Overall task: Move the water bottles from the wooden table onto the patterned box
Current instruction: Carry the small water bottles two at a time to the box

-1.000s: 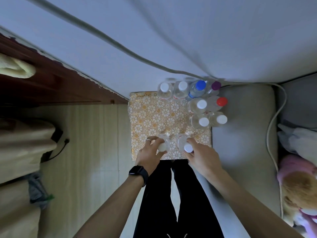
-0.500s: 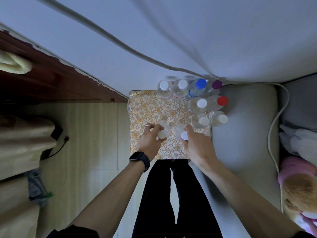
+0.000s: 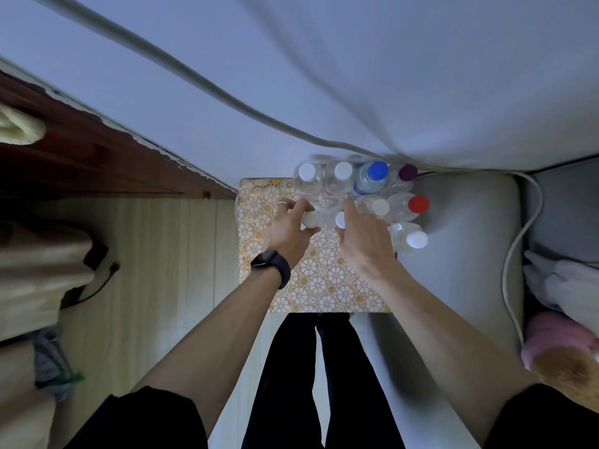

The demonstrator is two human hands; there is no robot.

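A box with a gold flower pattern (image 3: pixel 327 280) stands below me. Several clear water bottles stand at its far right part, with white, blue (image 3: pixel 376 170), purple (image 3: pixel 407 172) and red (image 3: pixel 418 204) caps. My left hand (image 3: pixel 288 230) grips a clear white-capped bottle (image 3: pixel 311 219) by its top. My right hand (image 3: pixel 364 238) grips another white-capped bottle (image 3: pixel 339 220) right beside it. Both bottles are upright over the box, just in front of the back row. Their lower parts are hidden by my hands.
A pale wooden surface (image 3: pixel 155 260) lies left of the box, a dark wooden edge (image 3: pixel 97 157) behind it. A grey cushion (image 3: pixel 460 247) borders the box on the right, with a white cable (image 3: pixel 515 247) and soft toys (image 3: pixel 564 335) beyond. The wall is close behind the bottles.
Both hands have carried their two bottles from the box's near edge toward the far side, up to the group of standing bottles.
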